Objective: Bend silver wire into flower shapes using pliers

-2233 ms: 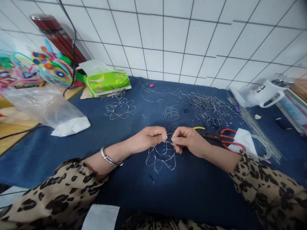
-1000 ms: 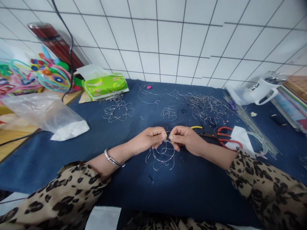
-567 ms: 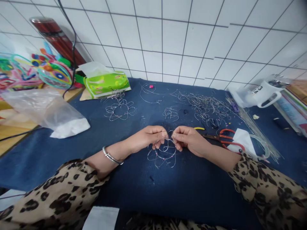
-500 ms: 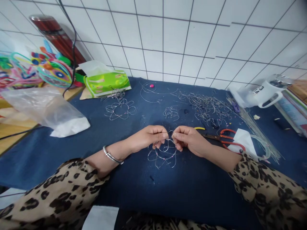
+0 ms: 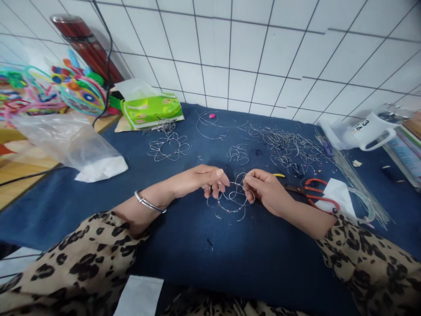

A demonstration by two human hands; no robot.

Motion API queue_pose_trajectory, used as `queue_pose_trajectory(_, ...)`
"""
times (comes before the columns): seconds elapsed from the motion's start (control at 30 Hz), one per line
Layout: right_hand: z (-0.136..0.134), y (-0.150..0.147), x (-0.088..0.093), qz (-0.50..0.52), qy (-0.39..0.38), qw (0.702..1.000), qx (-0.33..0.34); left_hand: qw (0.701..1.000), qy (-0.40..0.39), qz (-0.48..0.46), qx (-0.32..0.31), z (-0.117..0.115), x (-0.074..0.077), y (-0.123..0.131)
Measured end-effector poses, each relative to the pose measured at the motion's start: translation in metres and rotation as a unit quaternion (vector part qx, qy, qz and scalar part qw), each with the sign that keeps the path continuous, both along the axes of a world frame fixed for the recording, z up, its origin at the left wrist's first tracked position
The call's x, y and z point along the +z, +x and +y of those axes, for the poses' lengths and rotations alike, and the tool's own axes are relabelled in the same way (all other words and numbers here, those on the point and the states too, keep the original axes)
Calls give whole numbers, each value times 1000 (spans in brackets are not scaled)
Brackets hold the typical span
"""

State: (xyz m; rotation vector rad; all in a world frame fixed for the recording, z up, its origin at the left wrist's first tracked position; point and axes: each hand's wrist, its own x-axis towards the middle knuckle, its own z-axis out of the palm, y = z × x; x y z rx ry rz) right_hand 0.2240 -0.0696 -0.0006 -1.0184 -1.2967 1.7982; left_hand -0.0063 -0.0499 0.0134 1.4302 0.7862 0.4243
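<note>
A flower-shaped wire ring (image 5: pixel 234 211) with thin looped petals and small pink beads hangs between my hands, over the dark blue cloth. My right hand (image 5: pixel 267 189) pinches its upper right side between thumb and fingertips. At the upper left of the ring is my left hand (image 5: pixel 204 181), its fingers loosely curled and apart, with the fingertips close to the wire; whether they touch it is hard to see. A second beaded wire flower (image 5: pixel 169 149) lies farther back on the left. Behind my hands sits a small bundle of bent wire (image 5: pixel 238 154).
Right of my right hand lie orange-handled scissors (image 5: pixel 324 193), a white paper piece (image 5: pixel 335 198) and long straight wires (image 5: pixel 365 184). A heap of wire scraps (image 5: pixel 289 142), a white mug (image 5: pixel 373 129), a green tissue pack (image 5: pixel 151 112) and a plastic bag (image 5: pixel 75 142) stand farther out.
My left fingers have loosened and drawn slightly away from the wire. The ring has tilted, while my right hand keeps its pinch. The whole view has shifted a little.
</note>
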Motion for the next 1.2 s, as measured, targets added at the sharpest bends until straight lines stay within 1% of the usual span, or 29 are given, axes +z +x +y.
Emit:
queue_pose_trajectory(0.13,0,1,1,-15,-5,1000,-10,999,12,31,-27,5,3,-8)
queue_pose_trajectory(0.23,1,1,1,-21,-15,1000,-8,998,11,40,-54,4,4,-7)
queue_pose_trajectory(0.3,1,1,1,-17,-21,1000,-4,998,17,31,-50,1,3,-4)
queue_pose_trajectory(0.4,2,2,0,-12,-25,1000,3,997,62,35,-23,-3,0,3)
queue_pose_trajectory(0.53,3,3,1,-3,-32,999,13,988,140,70,8,-8,-4,11)
queue_pose_trajectory(0.7,4,2,3,17,-46,998,24,980,186,61,19,-10,-2,13)
queue_pose_trajectory(0.83,4,2,5,23,-47,998,34,956,281,86,6,-9,1,12)
queue_pose_trajectory(0.9,4,2,5,25,-43,998,44,945,310,99,-10,-9,2,12)
queue_pose_trajectory(1.07,4,2,4,34,-37,998,46,936,331,104,-52,-11,2,12)
queue_pose_trajectory(1.2,5,3,5,29,-42,997,52,936,330,108,-51,-11,2,13)
